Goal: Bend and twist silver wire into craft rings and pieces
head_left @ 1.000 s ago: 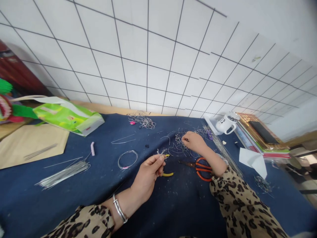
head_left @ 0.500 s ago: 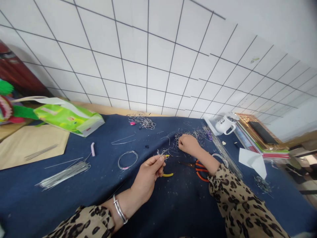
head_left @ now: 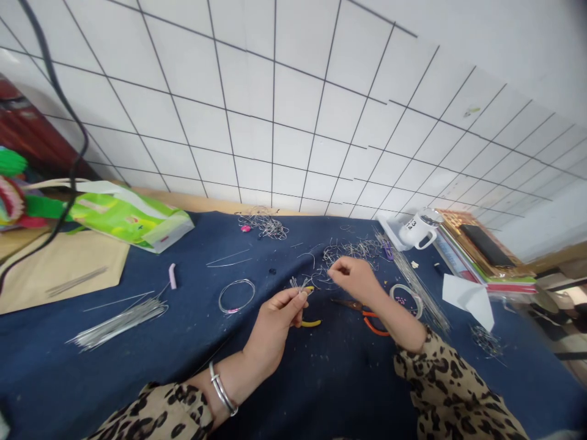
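Observation:
My left hand [head_left: 274,324] pinches a small bunch of thin silver wire pieces [head_left: 299,282] above the blue cloth, next to yellow-handled pliers [head_left: 310,322] lying under the fingers. My right hand [head_left: 355,276] is closed in a pinch on a thin wire piece from the tangled wire heap [head_left: 353,250] just behind it. Orange-handled scissors [head_left: 369,319] lie under my right forearm. Both sleeves are leopard print, and a silver bangle sits on my left wrist.
A wire ring [head_left: 236,295] and a bundle of straight wires [head_left: 117,322] lie on the blue cloth [head_left: 321,379] to the left. A green bag [head_left: 123,217] and brown paper [head_left: 41,269] sit far left. A white mug [head_left: 415,231], tape ring [head_left: 406,299] and stacked trays [head_left: 481,250] stand right.
My right hand has drawn back from the wire heap toward my left hand, lifting slightly. A black cable has swung into view at the upper left. My left hand has stayed nearly still.

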Demonstrator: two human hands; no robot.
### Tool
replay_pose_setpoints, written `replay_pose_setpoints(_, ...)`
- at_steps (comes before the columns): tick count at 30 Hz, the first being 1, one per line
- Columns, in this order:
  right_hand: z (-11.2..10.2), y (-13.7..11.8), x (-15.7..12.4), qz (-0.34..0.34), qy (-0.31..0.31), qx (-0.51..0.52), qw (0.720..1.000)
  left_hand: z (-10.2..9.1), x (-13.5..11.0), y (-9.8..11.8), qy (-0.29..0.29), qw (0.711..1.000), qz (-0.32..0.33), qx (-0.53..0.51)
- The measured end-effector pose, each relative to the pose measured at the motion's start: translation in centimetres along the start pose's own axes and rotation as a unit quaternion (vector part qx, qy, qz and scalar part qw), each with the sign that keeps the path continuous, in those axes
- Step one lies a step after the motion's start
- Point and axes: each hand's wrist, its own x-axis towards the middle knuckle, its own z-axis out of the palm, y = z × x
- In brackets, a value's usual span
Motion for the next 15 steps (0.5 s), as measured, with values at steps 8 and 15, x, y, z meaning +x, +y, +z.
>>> replay_pose_setpoints(8, 3.8, -3.9, -3.5, 0.048, -0.008, 0.250, 0.967, -0.1, -0.3, 0.1, 0.019, 0.993, 0.051, 0.102)
replay_pose_setpoints(15, 4.5, -3.3, -4.1, 0.119, -0.039, 0.417, 0.900, -0.3, 0.1, 0.0, -0.007, 0.982, 0.038, 0.187)
